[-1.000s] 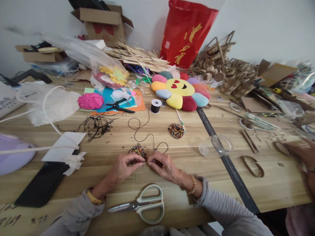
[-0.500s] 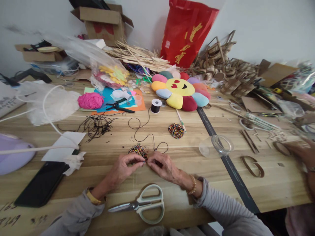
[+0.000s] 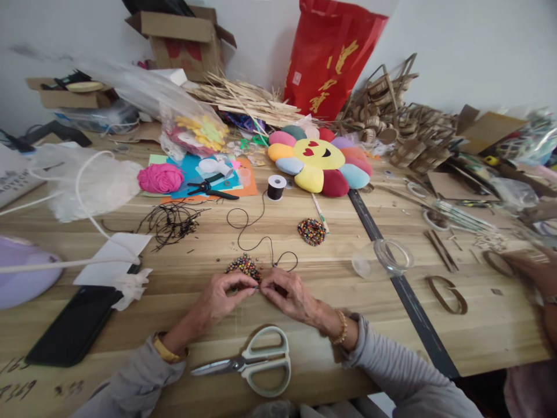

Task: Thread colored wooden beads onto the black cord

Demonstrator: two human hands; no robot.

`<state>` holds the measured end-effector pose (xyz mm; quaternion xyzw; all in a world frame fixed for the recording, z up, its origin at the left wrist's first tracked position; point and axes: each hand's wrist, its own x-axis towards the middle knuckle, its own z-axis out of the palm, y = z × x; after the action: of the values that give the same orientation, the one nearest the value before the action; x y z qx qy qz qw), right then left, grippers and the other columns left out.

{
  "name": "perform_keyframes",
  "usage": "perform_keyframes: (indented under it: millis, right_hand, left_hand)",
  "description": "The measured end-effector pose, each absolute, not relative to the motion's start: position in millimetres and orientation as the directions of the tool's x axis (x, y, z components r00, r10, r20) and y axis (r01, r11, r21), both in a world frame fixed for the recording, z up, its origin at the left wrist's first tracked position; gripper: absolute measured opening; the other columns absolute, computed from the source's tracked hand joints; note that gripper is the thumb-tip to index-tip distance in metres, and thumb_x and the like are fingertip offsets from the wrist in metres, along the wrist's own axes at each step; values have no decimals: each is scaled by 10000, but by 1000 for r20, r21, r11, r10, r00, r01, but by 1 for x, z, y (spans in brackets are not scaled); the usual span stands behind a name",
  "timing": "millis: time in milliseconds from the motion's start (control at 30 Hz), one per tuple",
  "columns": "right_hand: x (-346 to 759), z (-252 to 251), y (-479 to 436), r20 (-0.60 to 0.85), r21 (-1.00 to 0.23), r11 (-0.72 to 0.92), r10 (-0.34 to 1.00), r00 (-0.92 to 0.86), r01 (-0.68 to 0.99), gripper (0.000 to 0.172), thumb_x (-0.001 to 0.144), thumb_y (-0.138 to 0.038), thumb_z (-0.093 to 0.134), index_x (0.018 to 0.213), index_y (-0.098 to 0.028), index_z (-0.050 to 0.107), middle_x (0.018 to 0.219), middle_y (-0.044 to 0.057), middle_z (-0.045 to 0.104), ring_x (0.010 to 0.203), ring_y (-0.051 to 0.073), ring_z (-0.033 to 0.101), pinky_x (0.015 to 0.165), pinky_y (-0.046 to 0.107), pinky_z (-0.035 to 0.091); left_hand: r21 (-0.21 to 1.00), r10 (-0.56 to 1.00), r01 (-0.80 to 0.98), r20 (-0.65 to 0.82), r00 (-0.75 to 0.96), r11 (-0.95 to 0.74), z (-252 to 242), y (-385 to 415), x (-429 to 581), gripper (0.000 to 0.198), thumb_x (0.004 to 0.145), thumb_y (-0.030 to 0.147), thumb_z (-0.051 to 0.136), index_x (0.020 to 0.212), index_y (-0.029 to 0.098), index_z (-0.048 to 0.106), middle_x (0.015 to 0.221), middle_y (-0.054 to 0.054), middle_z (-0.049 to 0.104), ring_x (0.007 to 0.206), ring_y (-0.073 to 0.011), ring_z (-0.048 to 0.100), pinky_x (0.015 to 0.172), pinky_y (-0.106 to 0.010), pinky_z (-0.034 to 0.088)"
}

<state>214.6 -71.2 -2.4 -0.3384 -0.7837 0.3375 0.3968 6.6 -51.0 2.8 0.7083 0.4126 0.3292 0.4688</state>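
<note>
Wall (image 3: 461,46): pale, plain. Table (image 3: 339,299): wood-grained, crossed at right by a black strip (image 3: 420,316). Along the back: open carton (image 3: 178,32), thin sticks (image 3: 256,107) in a loose heap, red bag (image 3: 333,58) standing upright, flower cushion (image 3: 317,154) with heart eyes.

Hands, two, gray sleeves, side by side at the near middle of the table. Left hand (image 3: 220,295): thumb and forefinger pinched on a small item, too tiny to identify. Right hand (image 3: 290,295): thumb and forefinger likewise drawn together, tips close to the left's; whatever lies between them is hidden.

Beads (image 3: 243,265), multicolored, one small pile: directly beyond the fingertips, partly covered by them. Bead cluster (image 3: 311,231), similar colors: farther back, to the right. Spool (image 3: 275,189), dark-wound, upright, beyond the pile. Black cord (image 3: 272,253): runs from the spool in loose loops to just beyond the right hand.

Scissors (image 3: 246,362), one pair, pale handles, flat, nearer the person than the hands. Phone (image 3: 72,331), black, at left. Cord tangle (image 3: 172,223), black. Yarn (image 3: 161,178), pink, beside pliers (image 3: 209,189). Co-worker's hand (image 3: 537,270), blurred, at the right edge.
</note>
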Motion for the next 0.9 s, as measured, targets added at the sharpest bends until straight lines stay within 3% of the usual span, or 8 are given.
perform_keyframes:
  millis: [900]
  right_hand:
    - [214,-4,-71,413,-794,555,792,-450,249,174,973,-254,504,854,-166,596,786,59,635,724,150,595,669,252,492]
  left_hand:
    - [936,885,290,44,464,-198,2,-52,6,129,768,230,664,800,160,767,773,-55,783,684,-169,697,698,-251,554]
